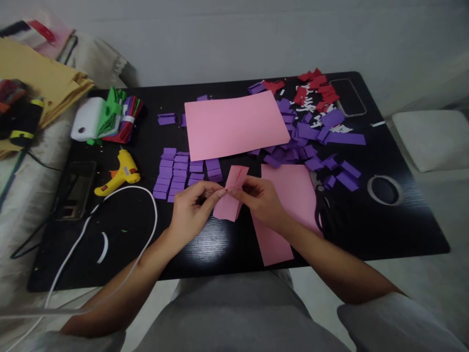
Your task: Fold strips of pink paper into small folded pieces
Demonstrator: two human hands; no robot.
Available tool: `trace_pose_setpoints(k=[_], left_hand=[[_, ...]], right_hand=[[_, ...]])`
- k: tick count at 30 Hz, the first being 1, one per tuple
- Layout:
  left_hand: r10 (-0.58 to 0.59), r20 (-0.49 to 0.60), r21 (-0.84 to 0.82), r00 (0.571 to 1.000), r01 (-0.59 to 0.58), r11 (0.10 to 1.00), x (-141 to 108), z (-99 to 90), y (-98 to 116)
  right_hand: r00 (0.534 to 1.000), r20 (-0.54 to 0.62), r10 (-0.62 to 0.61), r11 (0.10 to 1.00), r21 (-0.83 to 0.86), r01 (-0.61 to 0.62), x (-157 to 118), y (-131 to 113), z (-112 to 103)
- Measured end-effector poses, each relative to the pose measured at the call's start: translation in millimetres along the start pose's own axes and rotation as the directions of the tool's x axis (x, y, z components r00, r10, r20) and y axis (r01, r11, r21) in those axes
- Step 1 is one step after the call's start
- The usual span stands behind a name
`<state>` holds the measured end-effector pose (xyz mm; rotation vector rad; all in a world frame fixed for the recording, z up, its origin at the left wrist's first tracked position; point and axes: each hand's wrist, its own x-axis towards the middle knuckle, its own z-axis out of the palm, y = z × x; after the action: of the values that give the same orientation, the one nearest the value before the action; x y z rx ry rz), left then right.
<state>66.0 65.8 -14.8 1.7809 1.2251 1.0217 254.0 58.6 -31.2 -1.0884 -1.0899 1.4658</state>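
Between both hands, over the front middle of the black table, is a folded pink paper strip. My left hand pinches its left side between thumb and fingers. From the right, my right hand grips the same strip near its middle. A large pink sheet lies beyond the hands. Another pink sheet lies partly under my right hand and forearm. Black-handled scissors rest at that sheet's right edge, their blades partly hidden.
Folded purple paper pieces stand in rows left of centre; loose purple pieces and red scraps are heaped at right. A yellow glue gun, white cable and phone lie left. A tape roll sits far right.
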Motion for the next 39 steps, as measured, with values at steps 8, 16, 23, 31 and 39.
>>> trace_pose_setpoints(k=[8,16,23,31,39], left_hand=[[0.029,0.019,-0.004,0.999,-0.029,1.0,-0.5,0.3,-1.3],[0.032,0.016,-0.045,0.999,-0.031,0.999,-1.2,1.4,-2.9],[0.071,0.031,-0.015,0.997,-0.07,0.997,-2.3,2.2,-8.8],[-0.031,-0.014,-0.027,0.999,0.03,0.999,2.9,0.0,-6.1],[0.067,-0.089,-0.007,0.994,-0.068,0.998,-0.6,1.5,-14.1]], right_hand=[[1.0,-0.007,-0.004,1.0,-0.019,0.004,-1.9,-1.8,1.5],[0.999,-0.024,-0.025,0.997,-0.08,0.023,-4.1,-1.6,3.5],[0.999,-0.04,-0.032,0.993,-0.114,0.027,-3.1,-2.5,3.1],[0.994,-0.084,-0.077,0.996,-0.044,0.073,-2.6,3.4,3.5],[0.937,-0.099,-0.335,0.907,-0.304,0.292,-7.8,1.8,3.7]])
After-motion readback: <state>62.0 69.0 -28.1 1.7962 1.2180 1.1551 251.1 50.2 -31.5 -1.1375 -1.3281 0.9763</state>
